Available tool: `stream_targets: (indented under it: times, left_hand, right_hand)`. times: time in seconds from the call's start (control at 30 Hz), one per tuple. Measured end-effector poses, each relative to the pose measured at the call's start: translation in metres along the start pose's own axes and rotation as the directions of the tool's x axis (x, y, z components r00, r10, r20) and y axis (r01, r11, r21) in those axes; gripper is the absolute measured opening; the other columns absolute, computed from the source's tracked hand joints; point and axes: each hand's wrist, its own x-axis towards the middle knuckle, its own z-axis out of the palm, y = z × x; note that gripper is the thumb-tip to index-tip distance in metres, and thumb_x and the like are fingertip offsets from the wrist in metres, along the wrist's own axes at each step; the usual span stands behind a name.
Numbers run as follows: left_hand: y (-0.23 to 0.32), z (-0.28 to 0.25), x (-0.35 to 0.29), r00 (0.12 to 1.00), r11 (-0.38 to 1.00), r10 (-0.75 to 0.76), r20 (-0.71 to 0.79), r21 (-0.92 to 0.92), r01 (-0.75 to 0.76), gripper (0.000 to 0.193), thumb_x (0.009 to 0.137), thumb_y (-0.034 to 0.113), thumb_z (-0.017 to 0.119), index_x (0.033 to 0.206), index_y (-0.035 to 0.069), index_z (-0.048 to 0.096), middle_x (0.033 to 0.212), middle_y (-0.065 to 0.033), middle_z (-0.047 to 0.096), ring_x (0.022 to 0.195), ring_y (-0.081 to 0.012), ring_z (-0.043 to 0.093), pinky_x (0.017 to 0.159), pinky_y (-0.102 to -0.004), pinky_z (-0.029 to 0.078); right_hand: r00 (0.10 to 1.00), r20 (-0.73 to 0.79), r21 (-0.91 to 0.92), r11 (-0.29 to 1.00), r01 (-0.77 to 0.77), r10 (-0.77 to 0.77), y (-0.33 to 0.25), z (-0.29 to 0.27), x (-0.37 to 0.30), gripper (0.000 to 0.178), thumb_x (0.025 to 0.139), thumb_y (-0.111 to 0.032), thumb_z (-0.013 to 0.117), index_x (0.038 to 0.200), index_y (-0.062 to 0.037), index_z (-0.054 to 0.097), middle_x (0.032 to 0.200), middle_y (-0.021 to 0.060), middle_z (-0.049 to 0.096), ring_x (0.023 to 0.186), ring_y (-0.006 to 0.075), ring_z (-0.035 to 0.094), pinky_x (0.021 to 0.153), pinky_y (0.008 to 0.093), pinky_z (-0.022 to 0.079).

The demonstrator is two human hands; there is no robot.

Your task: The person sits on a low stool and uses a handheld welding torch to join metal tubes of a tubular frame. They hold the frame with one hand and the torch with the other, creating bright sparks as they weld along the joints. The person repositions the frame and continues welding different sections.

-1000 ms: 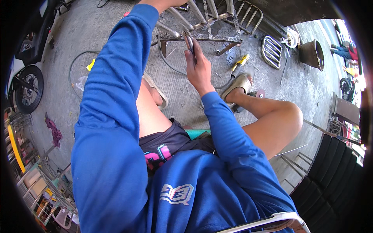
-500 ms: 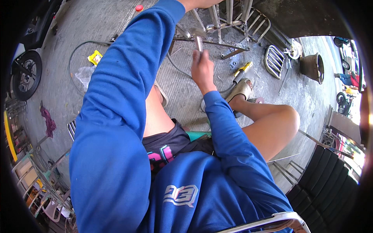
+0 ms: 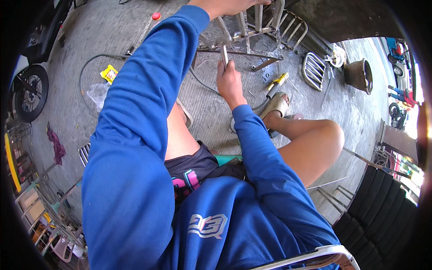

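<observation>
My right hand (image 3: 231, 84) is wrapped around the handle of a hammer (image 3: 224, 55). The hammer's head is up against the lower end of a welded metal tube frame (image 3: 243, 27), though I cannot tell if they touch. At the upper edge of the picture my left hand (image 3: 225, 6) grips the frame's tubing, its fingers partly cut off. Beneath the tubes runs a dark, rusty metal bar stand (image 3: 265, 57).
A yellow and black welding electrode holder (image 3: 278, 82) lies by my sandalled foot, its cable (image 3: 204, 83) trailing on the concrete. Further right are a slatted metal frame (image 3: 313, 71) and a bucket (image 3: 358, 75). At left lie a yellow packet (image 3: 109, 74) and clear plastic bag (image 3: 96, 93).
My right hand and the hammer have shifted slightly left. The view has moved a little, and my left hand shows more fully at the upper edge, still on the frame.
</observation>
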Motion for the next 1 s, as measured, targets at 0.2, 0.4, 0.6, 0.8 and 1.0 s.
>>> stream_targets:
  times: [0.2,0.4,0.6,0.8,1.0]
  left_hand:
    - [0.002,0.001,0.001,0.999,0.999,0.028,-0.014,-0.027,-0.029,0.053,0.103,0.05,0.06,0.132,0.007,0.052,0.096,-0.0277,0.072,0.094,-0.0482,0.07,0.08,-0.0574,0.055]
    - [0.011,-0.001,-0.001,0.995,0.999,-0.021,0.095,0.027,0.019,0.049,0.103,0.043,0.061,0.136,0.008,0.053,0.101,-0.0272,0.073,0.096,-0.0481,0.07,0.082,-0.0568,0.056]
    - [0.015,0.003,-0.001,0.995,1.0,-0.031,0.094,0.001,0.031,0.05,0.103,0.044,0.06,0.141,0.01,0.059,0.108,-0.0253,0.074,0.101,-0.0464,0.071,0.087,-0.0542,0.057]
    - [0.008,0.009,-0.003,0.946,0.994,0.002,0.326,0.104,-0.038,0.045,0.104,0.041,0.058,0.137,0.011,0.062,0.105,-0.0237,0.075,0.098,-0.0436,0.073,0.086,-0.0533,0.057]
    - [0.009,0.022,-0.008,0.965,0.985,0.053,0.256,0.144,-0.092,0.037,0.102,0.039,0.059,0.13,0.014,0.065,0.099,-0.0227,0.074,0.095,-0.0405,0.074,0.081,-0.0529,0.057]
  right_hand:
    - [0.988,-0.127,0.106,0.989,0.102,-0.089,-0.001,-0.004,-0.006,0.035,0.108,-0.034,0.056,0.104,-0.0005,0.05,0.076,0.0328,0.067,0.073,0.0566,0.065,0.063,0.0634,0.049]
    - [0.995,-0.101,0.243,0.969,0.049,-0.025,0.007,0.002,-0.008,0.036,0.107,-0.034,0.058,0.11,0.0014,0.052,0.086,0.038,0.067,0.083,0.0598,0.066,0.067,0.0612,0.05]
    - [0.997,-0.045,0.286,0.957,-0.054,0.07,0.014,-0.007,-0.017,0.038,0.11,-0.039,0.052,0.11,-0.0009,0.05,0.077,0.0303,0.066,0.073,0.0528,0.067,0.063,0.0569,0.048]
    - [0.972,-0.226,0.356,0.934,0.028,0.057,0.012,-0.017,-0.023,0.038,0.112,-0.039,0.051,0.119,-0.0015,0.052,0.071,0.0214,0.062,0.064,0.043,0.065,0.059,0.0498,0.047]
    - [0.935,-0.349,0.539,0.83,0.144,0.064,0.006,-0.006,-0.018,0.039,0.112,-0.039,0.052,0.121,-0.0019,0.053,0.071,0.0165,0.061,0.059,0.032,0.061,0.058,0.045,0.047]
